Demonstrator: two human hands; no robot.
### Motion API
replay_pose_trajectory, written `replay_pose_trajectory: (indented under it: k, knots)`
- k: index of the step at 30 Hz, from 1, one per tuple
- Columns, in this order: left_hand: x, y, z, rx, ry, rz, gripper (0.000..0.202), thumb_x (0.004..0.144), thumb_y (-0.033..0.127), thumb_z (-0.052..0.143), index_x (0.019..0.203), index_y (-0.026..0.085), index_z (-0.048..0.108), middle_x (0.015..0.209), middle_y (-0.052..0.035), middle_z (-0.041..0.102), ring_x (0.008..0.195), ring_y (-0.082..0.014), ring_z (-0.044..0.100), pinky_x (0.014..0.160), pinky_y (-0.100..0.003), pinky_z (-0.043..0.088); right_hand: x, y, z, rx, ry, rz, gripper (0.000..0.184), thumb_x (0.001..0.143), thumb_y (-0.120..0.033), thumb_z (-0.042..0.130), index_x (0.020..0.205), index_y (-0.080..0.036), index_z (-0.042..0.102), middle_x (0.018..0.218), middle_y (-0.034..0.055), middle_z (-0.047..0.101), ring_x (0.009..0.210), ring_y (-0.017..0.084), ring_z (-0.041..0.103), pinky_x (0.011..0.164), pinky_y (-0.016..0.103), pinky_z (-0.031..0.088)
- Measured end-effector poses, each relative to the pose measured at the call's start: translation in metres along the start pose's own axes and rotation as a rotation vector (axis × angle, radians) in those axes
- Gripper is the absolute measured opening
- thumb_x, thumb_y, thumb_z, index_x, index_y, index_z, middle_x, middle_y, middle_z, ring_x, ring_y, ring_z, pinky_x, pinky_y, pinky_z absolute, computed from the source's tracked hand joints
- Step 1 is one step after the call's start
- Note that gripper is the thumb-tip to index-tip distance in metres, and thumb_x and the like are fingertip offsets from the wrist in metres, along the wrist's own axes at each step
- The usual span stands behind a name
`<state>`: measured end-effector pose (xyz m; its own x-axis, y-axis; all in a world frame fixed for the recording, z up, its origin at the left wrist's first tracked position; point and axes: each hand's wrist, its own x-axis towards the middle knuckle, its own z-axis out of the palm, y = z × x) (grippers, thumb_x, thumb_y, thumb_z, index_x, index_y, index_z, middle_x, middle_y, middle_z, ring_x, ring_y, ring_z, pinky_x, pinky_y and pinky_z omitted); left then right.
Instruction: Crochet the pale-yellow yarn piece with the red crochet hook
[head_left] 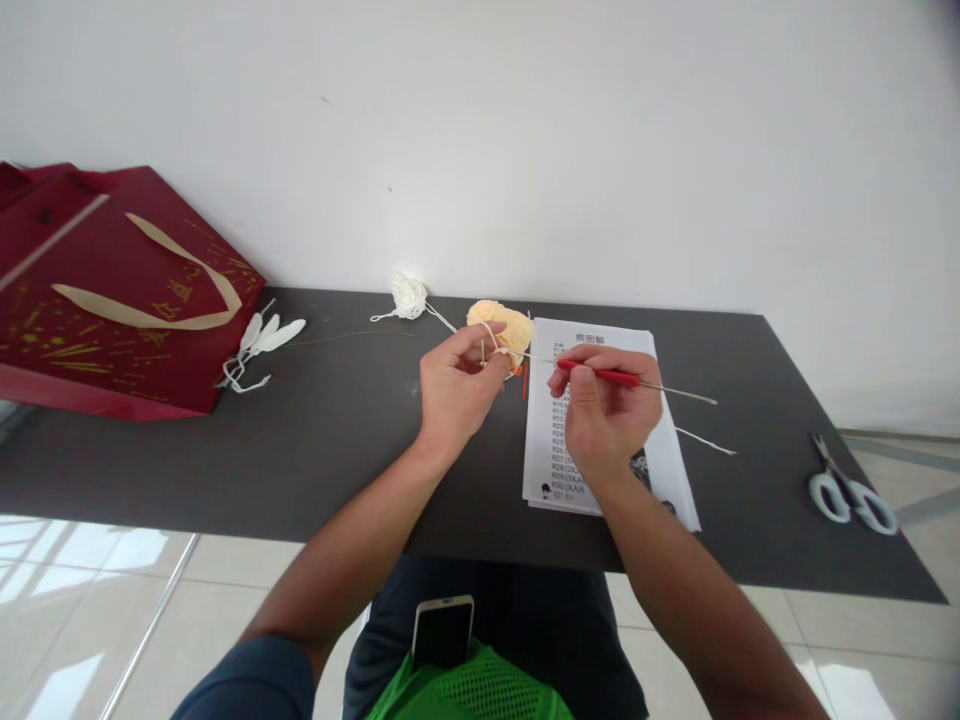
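My right hand (pixel 611 405) grips a crochet hook (pixel 615 376) by its red handle; one metal end points left toward my other hand. Closed in a pinch, my left hand (pixel 463 385) holds pale yarn (pixel 491 340) looped about its fingers, with the hook's tip close by. The stitches between the fingertips are too small to make out. Just behind the left hand sits a ball of cream-yellow yarn (pixel 506 318). A small white yarn ball (pixel 409 297) lies farther left, its strand running toward my left hand.
Printed pattern sheets (pixel 611 500) lie beneath my right hand on the dark table (pixel 337 470). White-handled scissors (pixel 851 495) rest at the right. On the left stand a dark red gift bag (pixel 112 300) and white crocheted leaf-shaped pieces (pixel 270 335). A phone (pixel 443 632) is at my lap.
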<state>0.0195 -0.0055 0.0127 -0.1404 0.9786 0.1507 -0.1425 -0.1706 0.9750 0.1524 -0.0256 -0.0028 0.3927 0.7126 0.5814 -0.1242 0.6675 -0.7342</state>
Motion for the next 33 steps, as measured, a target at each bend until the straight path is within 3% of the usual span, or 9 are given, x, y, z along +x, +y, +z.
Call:
replay_pose_trajectory:
  k: [6,10,15,24,33]
  knots:
    - [-0.0001,-0.0018,0.0,-0.032,-0.028,0.029,0.043,0.075,0.016,0.074,0.117,0.019,0.07,0.073,0.0043,0.068,0.053,-0.0066,0.058,0.047,-0.018,0.048,-0.0026,-0.0028,0.0007,-0.033,-0.002,-0.045,0.016,0.087,-0.019,0.073,0.096,-0.023,0.061,0.09,0.0005,0.074,0.058,0.01,0.066,0.05,0.026,0.052]
    - [-0.001,0.0007,-0.0003,-0.033,-0.014,0.025,0.033,0.074,0.016,0.076,0.107,0.018,0.073,0.074,0.0027,0.071,0.054,-0.0071,0.06,0.049,-0.018,0.05,-0.0027,-0.0027,0.0005,-0.065,0.003,-0.045,0.016,0.087,-0.019,0.073,0.096,-0.023,0.06,0.091,0.0,0.074,0.058,0.01,0.066,0.05,0.025,0.053]
    - [-0.002,0.0042,-0.0009,-0.09,-0.026,0.025,0.012,0.073,0.019,0.078,0.084,0.016,0.074,0.06,0.004,0.065,0.049,-0.0074,0.058,0.049,-0.019,0.048,-0.0016,-0.0022,0.0012,-0.056,0.02,-0.049,0.016,0.088,-0.019,0.072,0.097,-0.023,0.06,0.091,0.0001,0.074,0.057,0.009,0.066,0.049,0.025,0.052]
    - [-0.0013,0.001,-0.0007,-0.039,0.012,0.003,0.011,0.073,0.021,0.079,0.082,0.017,0.075,0.06,0.0038,0.066,0.05,-0.0065,0.056,0.05,-0.018,0.045,-0.0014,-0.0013,0.0016,-0.027,0.011,-0.037,0.016,0.089,-0.018,0.071,0.098,-0.023,0.06,0.091,0.0004,0.074,0.058,0.01,0.067,0.049,0.025,0.051]
    - [-0.0006,0.0014,-0.0007,-0.076,-0.028,0.032,0.05,0.073,0.018,0.078,0.123,0.021,0.071,0.074,0.0036,0.07,0.059,-0.0068,0.059,0.056,-0.02,0.048,-0.0023,-0.002,0.0028,-0.036,0.014,-0.023,0.016,0.089,-0.019,0.071,0.099,-0.023,0.06,0.091,-0.0003,0.073,0.058,0.009,0.067,0.049,0.024,0.052]
